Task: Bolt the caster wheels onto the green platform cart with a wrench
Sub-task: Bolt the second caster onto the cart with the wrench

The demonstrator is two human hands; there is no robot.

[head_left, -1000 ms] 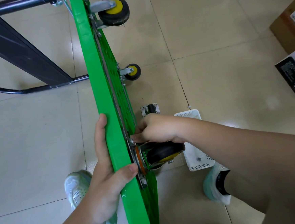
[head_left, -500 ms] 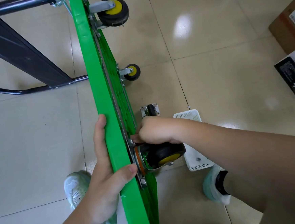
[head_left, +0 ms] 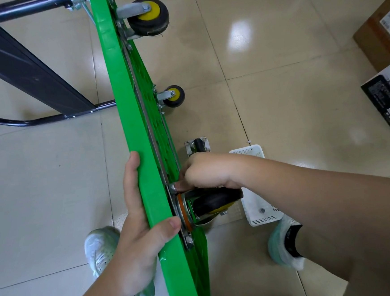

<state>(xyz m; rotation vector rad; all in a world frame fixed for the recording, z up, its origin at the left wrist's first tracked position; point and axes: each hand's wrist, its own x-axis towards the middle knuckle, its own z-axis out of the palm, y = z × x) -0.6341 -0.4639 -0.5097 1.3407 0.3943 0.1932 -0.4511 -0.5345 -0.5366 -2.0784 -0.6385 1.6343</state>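
While steadying the green platform cart (head_left: 126,120), standing on its long edge on the floor (head_left: 279,106), clamping the upper rim with the left hand (head_left: 140,241): thumb hooking over onto the underside, fingers (head_left: 131,176) lying straight along the deck face.

Working with the right hand (head_left: 205,172) on the underside, directly across the deck from the left hand. Curling the right fingers tightly and pinching the corner bolt (head_left: 172,187) at the far corner of the mounting plate (head_left: 179,209) of the near caster wheel (head_left: 217,201). Seeing no wrench anywhere in view; probably starting the bolt by hand.

Noting the governing relation:
- Running away from the person: long axis of the cart.
- Pointing across the deck thickness, square to that axis: bolt shank, meaning any turning tool approaching from the right-hand side.
- Lying toward the person from the right fingers, just below the left thumb: near-corner bolt (head_left: 188,240), closer to the right hand on the working face.

Lying on the floor just beyond the right hand, beside a white basket (head_left: 262,210): one loose caster (head_left: 197,145), not yet fitted. Sitting already bolted at the far end: two mounted casters (head_left: 148,17).
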